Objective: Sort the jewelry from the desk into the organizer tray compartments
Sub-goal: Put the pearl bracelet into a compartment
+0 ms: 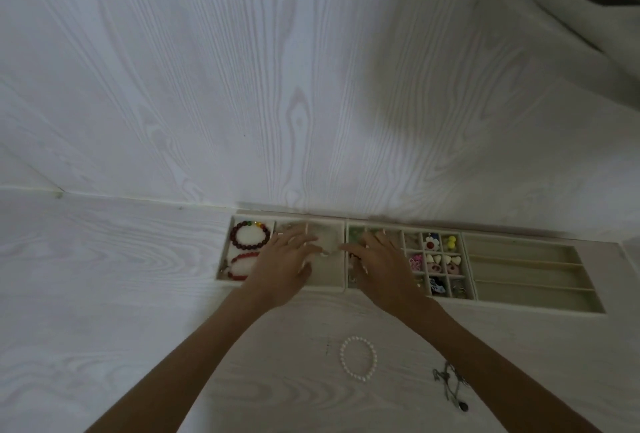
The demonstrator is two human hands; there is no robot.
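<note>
Desk of pale woodgrain (104, 294) carries two cream compartmented organizer trays (533, 308) against the wall. Left hand (282, 259) and right hand (381, 264) lie spread, fingers loose, over them; any hold cannot be told. White pearl bracelet (358, 358) and dark metal chain (452, 384) lie nearer on the desk.

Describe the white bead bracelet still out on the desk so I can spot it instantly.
Start at the cream organizer tray against the wall, then come toward the near edge of the pale wood-grain desk, between the person's forearms. The white pearl-like bead bracelet lies there as an open oval ring. Unlike the tangled dark metal chain necklace to its right, it is pure white.
</note>
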